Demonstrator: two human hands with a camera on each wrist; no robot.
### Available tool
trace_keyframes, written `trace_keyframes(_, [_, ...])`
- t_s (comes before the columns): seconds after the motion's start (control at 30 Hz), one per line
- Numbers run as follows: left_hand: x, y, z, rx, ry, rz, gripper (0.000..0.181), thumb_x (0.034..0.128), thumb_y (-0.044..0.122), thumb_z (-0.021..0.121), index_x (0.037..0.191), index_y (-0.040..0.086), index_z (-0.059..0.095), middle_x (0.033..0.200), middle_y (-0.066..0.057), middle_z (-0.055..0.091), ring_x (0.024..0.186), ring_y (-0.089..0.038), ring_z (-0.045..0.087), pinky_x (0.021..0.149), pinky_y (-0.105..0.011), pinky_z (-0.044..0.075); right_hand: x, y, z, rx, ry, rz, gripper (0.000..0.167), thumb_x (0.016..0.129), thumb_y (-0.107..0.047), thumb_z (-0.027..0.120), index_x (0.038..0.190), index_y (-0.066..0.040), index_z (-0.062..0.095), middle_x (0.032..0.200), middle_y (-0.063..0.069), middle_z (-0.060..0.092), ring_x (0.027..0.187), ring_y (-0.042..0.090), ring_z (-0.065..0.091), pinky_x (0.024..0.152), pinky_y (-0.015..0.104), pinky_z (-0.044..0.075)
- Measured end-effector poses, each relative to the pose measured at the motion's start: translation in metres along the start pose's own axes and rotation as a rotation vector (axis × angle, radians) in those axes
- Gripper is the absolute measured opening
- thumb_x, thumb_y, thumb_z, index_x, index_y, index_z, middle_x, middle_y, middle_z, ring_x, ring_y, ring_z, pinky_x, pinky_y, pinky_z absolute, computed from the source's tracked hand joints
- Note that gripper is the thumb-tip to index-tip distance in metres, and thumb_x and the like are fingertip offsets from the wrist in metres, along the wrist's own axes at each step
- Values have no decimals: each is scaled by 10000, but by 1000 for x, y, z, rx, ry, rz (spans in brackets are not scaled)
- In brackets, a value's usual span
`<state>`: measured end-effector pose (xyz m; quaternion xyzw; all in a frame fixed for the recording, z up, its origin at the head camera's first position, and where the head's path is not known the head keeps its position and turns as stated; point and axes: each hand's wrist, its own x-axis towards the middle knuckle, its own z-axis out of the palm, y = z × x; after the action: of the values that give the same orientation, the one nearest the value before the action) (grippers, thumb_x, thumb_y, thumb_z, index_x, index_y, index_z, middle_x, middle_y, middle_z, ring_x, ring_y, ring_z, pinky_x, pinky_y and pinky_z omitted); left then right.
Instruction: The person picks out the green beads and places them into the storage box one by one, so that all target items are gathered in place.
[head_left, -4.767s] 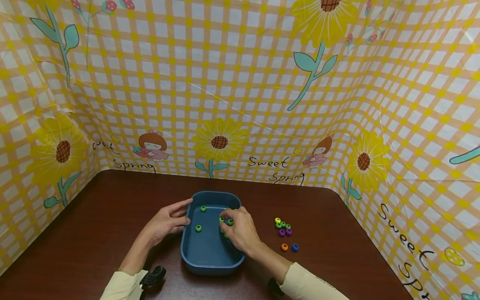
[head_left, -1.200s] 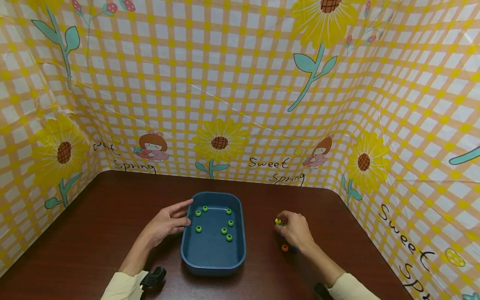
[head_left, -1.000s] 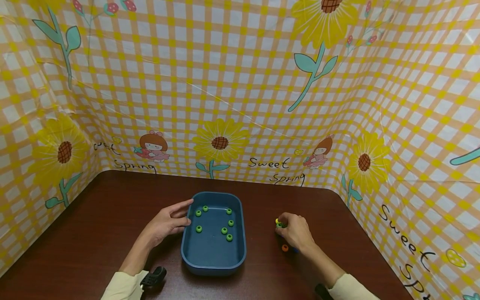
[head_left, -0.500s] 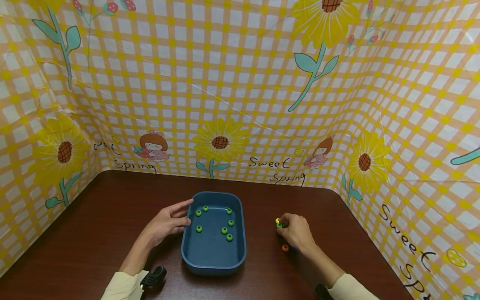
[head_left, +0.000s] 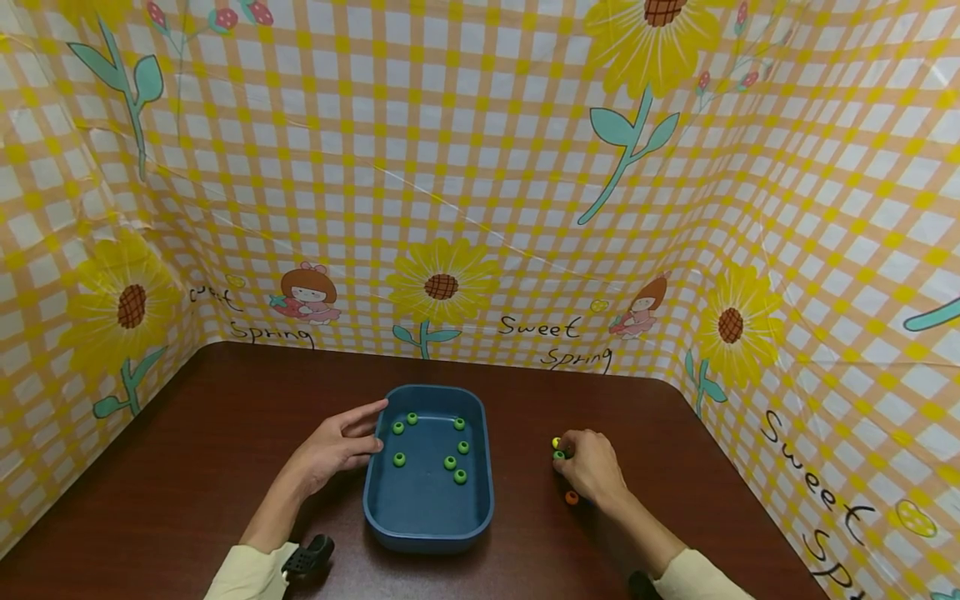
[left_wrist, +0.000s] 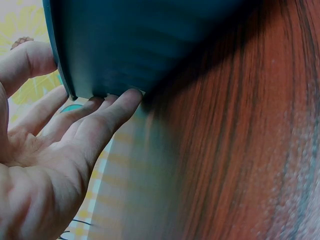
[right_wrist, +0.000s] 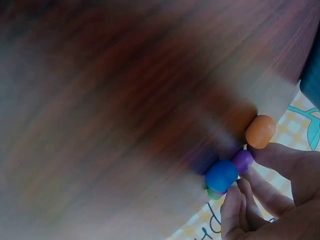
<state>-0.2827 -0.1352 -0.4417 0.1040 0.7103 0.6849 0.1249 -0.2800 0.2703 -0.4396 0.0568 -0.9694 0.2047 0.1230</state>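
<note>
A blue rectangular tray (head_left: 427, 517) holds several green beads (head_left: 450, 462). My left hand (head_left: 330, 447) rests against its left side with fingers extended, touching the wall and rim; the left wrist view shows the fingers on the tray wall (left_wrist: 110, 50). On the table to the right, my right hand (head_left: 595, 471) reaches over a small bead group, with thumb and index finger pinching a green bead (head_left: 558, 456). A yellow bead (head_left: 557, 443) sits just beyond. An orange bead (head_left: 572, 497) lies nearer. The right wrist view also shows a blue bead (right_wrist: 221, 176) and a purple bead (right_wrist: 243, 162) beside the fingers.
The dark brown table (head_left: 247, 417) is bounded at the back and sides by a checked sunflower cloth (head_left: 487, 167). A black strap (head_left: 307, 557) sits at the left wrist. Some beads are hidden beneath the right hand in the head view.
Since the earliest frame, my right hand has gone from inside the tray to the beads on the right. Lately it has barely moved there; the green bead shifted slightly nearer. The left hand stays put.
</note>
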Motion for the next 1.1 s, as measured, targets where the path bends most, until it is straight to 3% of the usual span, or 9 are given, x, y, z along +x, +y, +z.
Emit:
trace_keyframes(0.27, [0,0,0,1,6,2,646,975,31,637,1569,111,395,1562,-255,421,1340,-418,544,955,-447,569,-1,-2,-1,14,14,-4,107,792,-74,798,888,-60,753,870,93,689,898,315,604,763,469,496])
trace_keyframes(0.47, [0,0,0,2,8,-3,646,978,28,632,1571,111,390,1567,-251,417,1369,-415,515,955,-440,570,1,-13,-3,79,44,-9,79,827,-72,774,900,-87,747,807,56,694,772,214,613,670,369,497])
trace_keyframes(0.57, [0,0,0,-1,7,-4,645,979,27,630,1572,112,389,1568,-252,415,1368,-417,515,955,-440,570,2,-21,-4,116,55,-15,85,841,-74,757,924,-86,748,854,64,733,752,184,658,656,363,530])
trace_keyframes(0.83, [0,-1,0,-5,3,0,644,981,27,629,1572,110,388,1564,-255,419,1337,-415,549,955,-441,570,5,-44,-4,169,63,-40,97,869,-87,756,965,-91,746,906,61,756,770,178,687,665,347,541])
trace_keyframes(1.1, [1,0,0,-4,-7,1,650,982,29,626,1577,105,376,1574,-259,400,1356,-422,527,953,-435,572,11,-63,-6,198,86,-70,101,850,-98,771,949,-100,751,891,46,763,882,264,720,738,393,561])
